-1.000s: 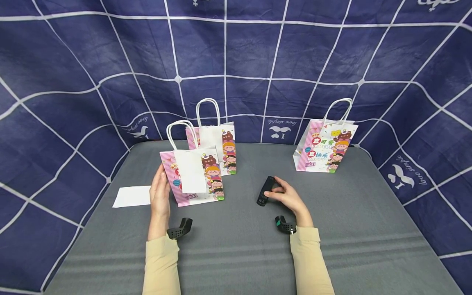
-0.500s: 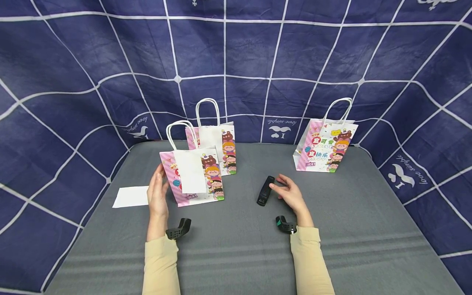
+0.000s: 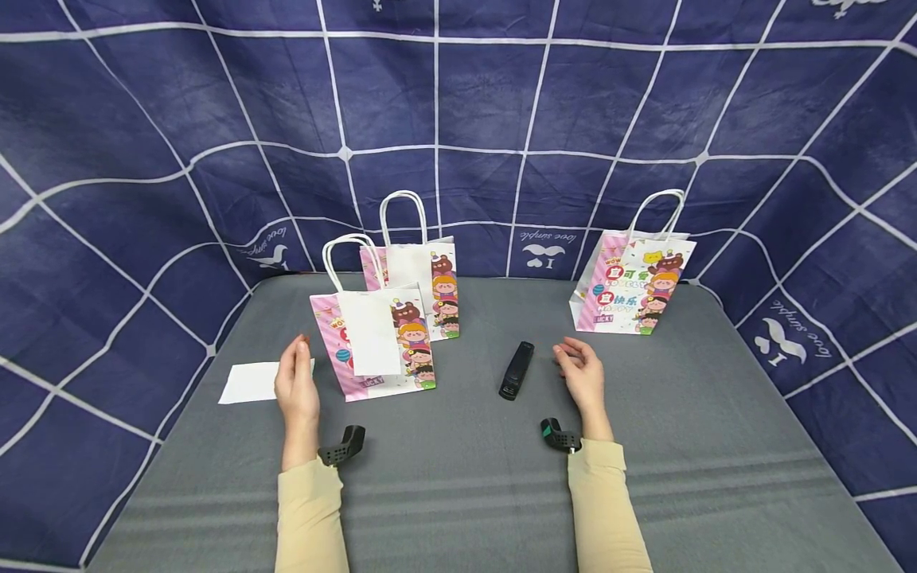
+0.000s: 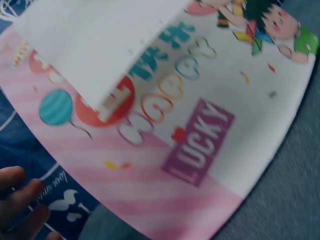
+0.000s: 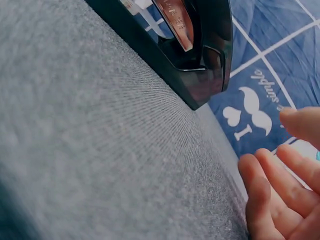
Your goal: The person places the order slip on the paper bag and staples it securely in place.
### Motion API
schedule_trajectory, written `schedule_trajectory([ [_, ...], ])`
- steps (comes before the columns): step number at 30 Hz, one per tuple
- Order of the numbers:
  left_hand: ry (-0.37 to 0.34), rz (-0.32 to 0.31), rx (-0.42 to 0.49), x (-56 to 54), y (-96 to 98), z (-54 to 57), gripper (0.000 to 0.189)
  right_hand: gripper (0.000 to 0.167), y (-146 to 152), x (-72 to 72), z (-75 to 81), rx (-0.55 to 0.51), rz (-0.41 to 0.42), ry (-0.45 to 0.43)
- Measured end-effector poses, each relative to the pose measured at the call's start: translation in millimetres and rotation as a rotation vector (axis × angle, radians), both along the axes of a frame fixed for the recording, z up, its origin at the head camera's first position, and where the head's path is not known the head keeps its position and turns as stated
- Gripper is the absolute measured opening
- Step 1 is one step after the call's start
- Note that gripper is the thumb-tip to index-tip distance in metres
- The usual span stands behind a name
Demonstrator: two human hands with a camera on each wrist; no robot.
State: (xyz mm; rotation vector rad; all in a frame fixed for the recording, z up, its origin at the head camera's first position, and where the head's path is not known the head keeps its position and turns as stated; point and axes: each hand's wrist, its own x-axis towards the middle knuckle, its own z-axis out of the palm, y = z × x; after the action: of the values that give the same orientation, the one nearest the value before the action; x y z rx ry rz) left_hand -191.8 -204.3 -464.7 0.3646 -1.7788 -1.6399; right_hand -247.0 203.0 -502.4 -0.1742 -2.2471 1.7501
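Note:
A black stapler [image 3: 517, 371] lies on the grey cloth, and its metal parts show up close in the right wrist view. Just to its right is my right hand [image 3: 583, 378], fingers loosely bent and holding nothing. A pink and white cartoon paper bag [image 3: 414, 334] stands at centre left with a white sheet [image 3: 374, 338] hanging on its front below the handles. Beside this bag's left edge is my left hand [image 3: 297, 390], apart from it, with relaxed fingers around nothing. In the left wrist view the bag front [image 4: 200, 205] fills most of the picture.
A similar bag [image 3: 446, 290] with a white sheet stands behind the front one, partly hidden. Another bag [image 3: 634, 282] stands at the back right, no sheet on its front. A loose white sheet [image 3: 247, 383] lies at the left. Dark blue cloth [image 3: 480, 95] hangs behind.
My right hand has let go of the stapler and drawn away to the right. My left hand has moved off the front bag's side, leftward. The bags have stayed put.

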Motion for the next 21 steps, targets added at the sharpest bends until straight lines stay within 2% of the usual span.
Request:
schedule_trajectory([
  [4,-0.111,0.184,-0.177,-1.6,-5.0,-12.5,0.037,0.033,2.5,-0.8,-3.4,0.052,-0.1,0.047],
  [6,-0.133,0.268,-0.266,-2.6,-7.5,-18.8,0.033,0.031,3.7,-0.9,-4.6,0.088,-0.15,0.058],
  [9,-0.148,0.338,-0.398,-2.9,-12.1,-28.4,0.027,0.028,4.1,-1.2,-5.9,0.131,-0.195,0.065],
  [12,-0.186,0.358,-0.5,-2.1,-15.7,-35.2,0.025,0.027,4.1,-1.7,-7.0,0.156,-0.213,0.081],
  [14,-0.244,0.359,-0.531,-1.0,-17.4,-37.5,0.027,0.027,4.2,-1.6,-7.6,0.159,-0.219,0.102],
  [17,-0.356,0.353,-0.528,1.2,-20.1,-39.8,0.035,0.027,5.2,-1.6,-9.7,0.142,-0.253,0.12],
  [21,-0.492,0.332,-0.507,2.8,-24.5,-42.6,0.049,0.026,8.1,-2.6,-12.6,0.058,-0.311,0.128],
])
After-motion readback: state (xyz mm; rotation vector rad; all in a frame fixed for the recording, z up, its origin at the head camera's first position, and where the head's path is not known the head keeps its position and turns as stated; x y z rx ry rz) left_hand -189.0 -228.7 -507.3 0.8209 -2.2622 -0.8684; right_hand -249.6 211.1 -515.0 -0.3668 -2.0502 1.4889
